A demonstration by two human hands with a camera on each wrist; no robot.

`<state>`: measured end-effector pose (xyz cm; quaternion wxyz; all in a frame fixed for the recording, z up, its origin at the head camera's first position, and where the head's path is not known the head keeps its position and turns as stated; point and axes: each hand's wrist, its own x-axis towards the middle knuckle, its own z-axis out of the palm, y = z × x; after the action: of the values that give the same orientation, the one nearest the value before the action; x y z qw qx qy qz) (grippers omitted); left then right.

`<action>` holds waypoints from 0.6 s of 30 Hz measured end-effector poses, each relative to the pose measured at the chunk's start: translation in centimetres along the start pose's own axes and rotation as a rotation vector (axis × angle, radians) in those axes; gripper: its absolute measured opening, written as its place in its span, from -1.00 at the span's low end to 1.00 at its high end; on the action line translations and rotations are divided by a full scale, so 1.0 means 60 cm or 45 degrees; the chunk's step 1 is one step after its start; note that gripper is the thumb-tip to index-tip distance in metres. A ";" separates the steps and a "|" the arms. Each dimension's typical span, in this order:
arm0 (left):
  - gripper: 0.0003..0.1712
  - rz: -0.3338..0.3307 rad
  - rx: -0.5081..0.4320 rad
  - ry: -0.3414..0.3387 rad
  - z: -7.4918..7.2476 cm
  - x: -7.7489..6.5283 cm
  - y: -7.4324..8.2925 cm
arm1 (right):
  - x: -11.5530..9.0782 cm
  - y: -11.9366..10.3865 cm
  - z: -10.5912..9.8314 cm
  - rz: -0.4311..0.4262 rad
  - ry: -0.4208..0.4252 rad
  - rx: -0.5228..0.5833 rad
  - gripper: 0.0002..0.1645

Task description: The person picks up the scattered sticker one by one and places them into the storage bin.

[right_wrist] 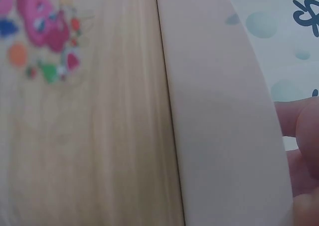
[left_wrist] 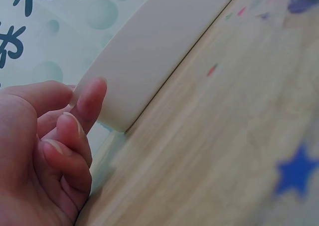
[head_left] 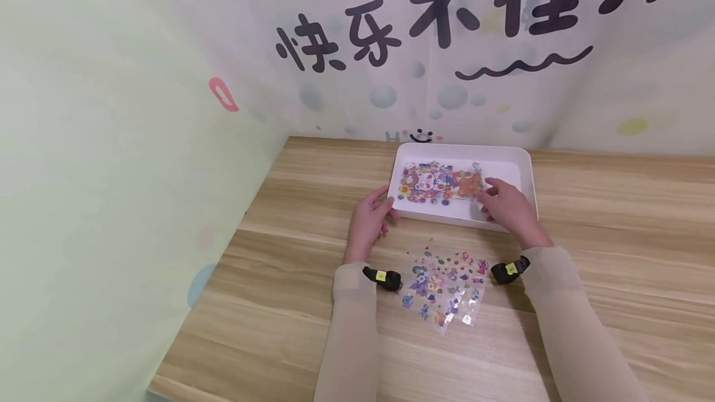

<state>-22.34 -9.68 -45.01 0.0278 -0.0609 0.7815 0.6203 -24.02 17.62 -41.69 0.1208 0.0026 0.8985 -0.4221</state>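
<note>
A white rectangular tray [head_left: 458, 216] stands on the table near the back wall. In it lies a clear sheet of colourful stickers [head_left: 426, 182] with bear figures. My left hand [head_left: 368, 222] pinches the tray's front left corner; in the left wrist view the thumb and forefinger meet at the rim, the other fingers curled below. My right hand [head_left: 509, 206] reaches over the tray's front wall, fingers bent beside the right end of the sheet. The tray wall [right_wrist: 224, 116] hides part of these fingers in the right wrist view, so whether they grip the sheet is unclear.
Between the forearms, a second clear sticker sheet [head_left: 447, 284] lies on the wooden table [head_left: 279, 303], its lower part glossy with reflections. Behind the tray hangs a printed wall cloth [head_left: 357, 98] with dark lettering. A pale wall [head_left: 112, 203] borders the table's left side.
</note>
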 end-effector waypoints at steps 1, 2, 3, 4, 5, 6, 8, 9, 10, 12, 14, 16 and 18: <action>-0.56 0.002 0.000 0.001 0.000 0.000 0.000 | 0.000 0.000 0.000 0.005 0.001 0.003 -0.29; -0.56 0.006 0.001 0.001 0.000 0.000 -0.001 | 0.001 0.000 0.000 0.008 0.002 0.000 -0.29; -0.55 0.010 0.001 0.002 0.000 0.000 -0.002 | 0.001 0.000 0.000 0.011 0.004 -0.003 -0.29; -0.55 0.011 0.004 0.003 0.001 0.001 -0.002 | 0.001 0.000 0.000 0.014 0.007 -0.012 -0.28; -0.55 0.013 0.005 0.003 0.001 0.001 -0.003 | 0.001 -0.001 0.000 0.016 0.010 -0.020 -0.27; -0.54 0.012 0.008 0.003 0.001 0.002 -0.003 | 0.001 -0.001 0.000 0.019 0.012 -0.024 -0.27; -0.54 0.010 0.009 0.001 0.001 0.003 -0.004 | 0.001 0.000 -0.001 0.020 0.015 -0.034 -0.26; -0.54 0.009 0.008 0.000 0.001 0.003 -0.004 | 0.001 0.000 -0.001 0.022 0.016 -0.034 -0.26; -0.54 0.007 0.007 -0.002 0.001 0.003 -0.004 | 0.001 0.000 -0.002 0.021 0.017 -0.037 -0.26; -0.53 0.008 0.001 -0.005 0.001 0.003 -0.004 | 0.001 0.001 -0.002 0.024 0.020 -0.033 -0.27; -0.53 0.013 -0.003 -0.008 0.001 0.003 -0.004 | 0.002 0.001 -0.002 0.024 0.022 -0.036 -0.28; -0.53 0.017 -0.004 -0.006 0.002 0.002 -0.004 | 0.001 0.002 -0.002 0.023 0.025 -0.041 -0.28; -0.52 0.019 -0.001 -0.005 0.002 0.002 -0.003 | 0.002 0.002 -0.002 0.021 0.035 -0.046 -0.29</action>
<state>-22.45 -9.60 -45.25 0.0248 -0.0539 0.7817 0.6209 -24.13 17.81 -41.74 0.1120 0.0137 0.9075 -0.4047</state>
